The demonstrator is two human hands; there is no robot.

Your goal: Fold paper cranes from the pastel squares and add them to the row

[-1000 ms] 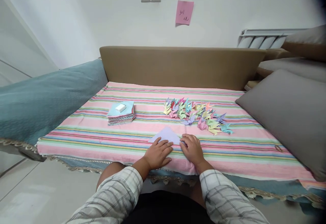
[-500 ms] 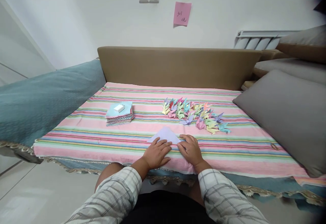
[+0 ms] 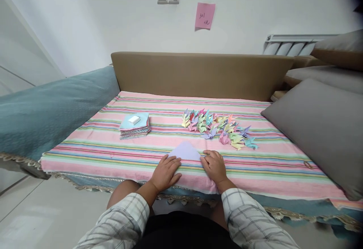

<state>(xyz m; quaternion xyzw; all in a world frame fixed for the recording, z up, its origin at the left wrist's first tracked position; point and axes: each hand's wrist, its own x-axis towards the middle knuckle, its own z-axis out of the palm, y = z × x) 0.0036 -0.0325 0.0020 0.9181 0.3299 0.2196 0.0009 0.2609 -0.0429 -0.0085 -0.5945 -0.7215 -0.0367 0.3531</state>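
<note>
A lilac sheet of origami paper [image 3: 185,151], folded into a triangle, lies on the striped cloth with its point away from me. My left hand [image 3: 166,171] rests palm down at the triangle's left corner, fingers stretched out. At the right corner is my right hand [image 3: 214,166], its thumb on the paper and its fingers bent in beside it. Beyond the paper, to the right, sits a cluster of folded paper cranes [image 3: 211,124] in many colours. A stack of square coloured paper [image 3: 134,131] stands to the left, with a small white block [image 3: 134,119] on top.
The striped cloth [image 3: 93,154] covers the seat. A brown backrest [image 3: 193,75] rises behind, a blue-covered armrest [image 3: 62,105] at left. Grey cushions [image 3: 320,128] fill the right side. A small brown loop [image 3: 307,165] lies near them. A pink note [image 3: 204,16] hangs on the wall.
My left hand has slid left along the triangle's near edge, towards its left corner, uncovering more paper. My right hand stays at the right corner. The view has shifted slightly.
</note>
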